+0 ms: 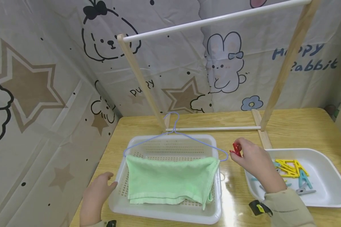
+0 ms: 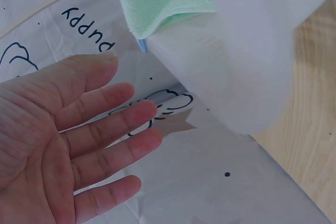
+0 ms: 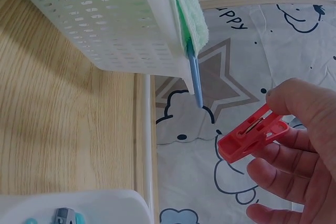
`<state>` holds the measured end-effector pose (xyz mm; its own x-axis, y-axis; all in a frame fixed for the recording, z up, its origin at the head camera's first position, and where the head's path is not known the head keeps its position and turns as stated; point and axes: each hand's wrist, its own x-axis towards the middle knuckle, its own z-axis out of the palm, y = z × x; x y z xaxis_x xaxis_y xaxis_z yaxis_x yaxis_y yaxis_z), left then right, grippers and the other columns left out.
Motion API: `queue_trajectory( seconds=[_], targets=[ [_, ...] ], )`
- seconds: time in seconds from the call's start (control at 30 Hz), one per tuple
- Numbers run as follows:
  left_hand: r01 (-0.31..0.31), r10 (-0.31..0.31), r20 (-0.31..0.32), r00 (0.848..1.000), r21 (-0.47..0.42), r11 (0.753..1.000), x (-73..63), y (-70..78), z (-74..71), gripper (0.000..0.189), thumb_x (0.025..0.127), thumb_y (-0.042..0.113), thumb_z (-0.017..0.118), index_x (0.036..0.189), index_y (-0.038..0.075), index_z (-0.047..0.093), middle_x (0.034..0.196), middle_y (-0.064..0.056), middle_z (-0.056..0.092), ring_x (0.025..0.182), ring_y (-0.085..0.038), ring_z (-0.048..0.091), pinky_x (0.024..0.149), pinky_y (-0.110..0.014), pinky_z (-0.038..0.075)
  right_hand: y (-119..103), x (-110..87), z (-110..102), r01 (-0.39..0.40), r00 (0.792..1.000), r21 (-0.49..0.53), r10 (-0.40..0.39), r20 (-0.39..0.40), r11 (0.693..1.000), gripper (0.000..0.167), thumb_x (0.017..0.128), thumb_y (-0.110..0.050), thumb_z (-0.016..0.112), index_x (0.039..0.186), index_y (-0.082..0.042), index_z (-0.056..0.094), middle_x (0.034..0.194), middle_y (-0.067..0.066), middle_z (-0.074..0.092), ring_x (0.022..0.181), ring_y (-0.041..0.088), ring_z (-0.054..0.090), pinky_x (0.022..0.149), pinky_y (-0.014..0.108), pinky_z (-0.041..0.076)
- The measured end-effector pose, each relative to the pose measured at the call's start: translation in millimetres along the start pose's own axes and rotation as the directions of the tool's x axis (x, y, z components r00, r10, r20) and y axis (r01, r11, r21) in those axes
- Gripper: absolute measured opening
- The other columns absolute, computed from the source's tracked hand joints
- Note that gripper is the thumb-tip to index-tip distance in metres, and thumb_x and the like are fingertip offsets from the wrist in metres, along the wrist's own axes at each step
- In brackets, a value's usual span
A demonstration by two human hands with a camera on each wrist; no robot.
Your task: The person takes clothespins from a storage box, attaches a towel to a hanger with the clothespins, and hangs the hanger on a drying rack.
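In the head view my right hand (image 1: 255,160) pinches a red clothespin (image 1: 237,149) between thumb and fingers, a little right of the hanger's end. The right wrist view shows the same red clothespin (image 3: 252,134) tilted in my fingertips. A light green towel (image 1: 170,181) hangs folded over a blue hanger (image 1: 154,137), which lies across the white basket (image 1: 200,217). My left hand (image 1: 98,194) is beside the basket's left edge, holding nothing. Its fingers are extended and spread in the left wrist view, near the towel's corner (image 2: 152,3).
A white tray (image 1: 329,176) at the right contains several yellow, blue and grey clothespins (image 1: 292,168). Behind the basket stands a wooden rack with a white top bar (image 1: 216,21) and a low white bar (image 1: 213,129). Printed cloth (image 1: 182,63) covers the walls around the table.
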<state>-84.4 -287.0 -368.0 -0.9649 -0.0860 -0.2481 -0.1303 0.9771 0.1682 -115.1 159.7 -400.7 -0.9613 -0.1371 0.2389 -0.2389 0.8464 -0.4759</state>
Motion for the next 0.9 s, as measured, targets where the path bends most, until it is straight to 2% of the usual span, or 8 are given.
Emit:
queue_trajectory(
  seconds=[0.7,0.9],
  targets=[
    [-0.084,0.089,-0.069,0.994,0.075,0.994,18.2,23.3,-19.0,0.039,0.085,0.019,0.06,0.115,-0.004,0.053,0.11,-0.024,0.054,0.098,-0.04,0.052,0.074,-0.052,0.043,-1,0.3,0,-0.02,1.0,-0.011,0.02,0.02,1.0,0.025,0.075,-0.018,0.066,0.09,-0.002,0.054,0.067,0.001,0.052,0.05,0.012,0.041,0.041,0.023,0.036],
    [-0.087,0.095,-0.084,0.992,0.094,0.992,21.4,33.8,-21.4,0.038,0.084,0.019,0.061,0.115,-0.003,0.054,0.112,-0.025,0.052,0.1,-0.041,0.051,0.075,-0.053,0.043,1,0.0,2,-0.012,1.0,-0.016,0.012,0.011,1.0,0.025,0.075,-0.018,0.066,0.089,-0.002,0.054,0.067,0.001,0.052,0.05,0.012,0.041,0.041,0.023,0.036]
  ],
)
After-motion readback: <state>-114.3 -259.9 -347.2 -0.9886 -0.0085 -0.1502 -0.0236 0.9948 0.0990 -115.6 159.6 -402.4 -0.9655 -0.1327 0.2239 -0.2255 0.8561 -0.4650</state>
